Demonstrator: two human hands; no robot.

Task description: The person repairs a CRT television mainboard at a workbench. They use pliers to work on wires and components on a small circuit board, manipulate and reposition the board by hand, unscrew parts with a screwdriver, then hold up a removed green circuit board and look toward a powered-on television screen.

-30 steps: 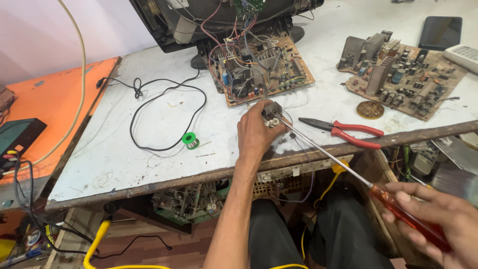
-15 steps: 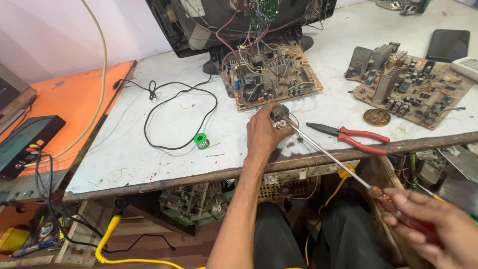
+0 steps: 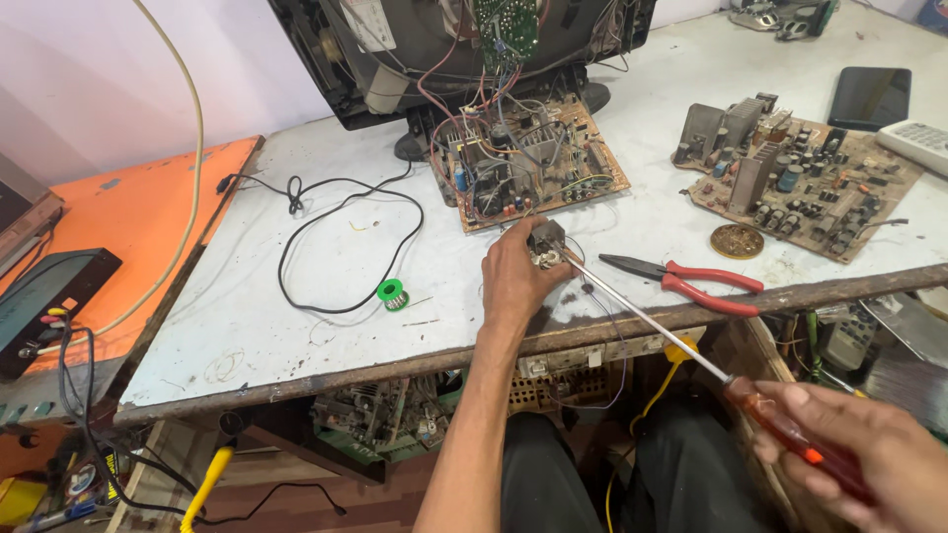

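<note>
The left hand (image 3: 513,281) rests on the workbench (image 3: 296,326), fingers curled shut around one small grey electronic component (image 3: 545,242). The component sits on the bench surface just in front of the near circuit board (image 3: 528,163).

The right hand (image 3: 859,454) is below the bench edge, to the right of the component and well apart from it. It is closed around the red-brown handle of one long screwdriver (image 3: 642,321). The screwdriver shaft runs diagonally up and left from the handle; its tip meets the component at the left hand's fingertips.

Counted items, located relative to the component:
- Two bare circuit boards: one directly behind it; the second circuit board (image 3: 800,188) to the right and behind.
- One opened television chassis (image 3: 415,49), behind the near board, joined to it by several wires.
- One pair of red-handled pliers (image 3: 691,281), just to the right, lying flat and crossing under the screwdriver shaft line.
- One green solder spool (image 3: 392,292), to the left.
- One black cable (image 3: 336,237), looped, further left.
- One round brass-coloured disc (image 3: 737,241), to the right, beyond the pliers.
- One dark phone (image 3: 869,97) and one white remote control (image 3: 913,146), far right and behind.
</note>
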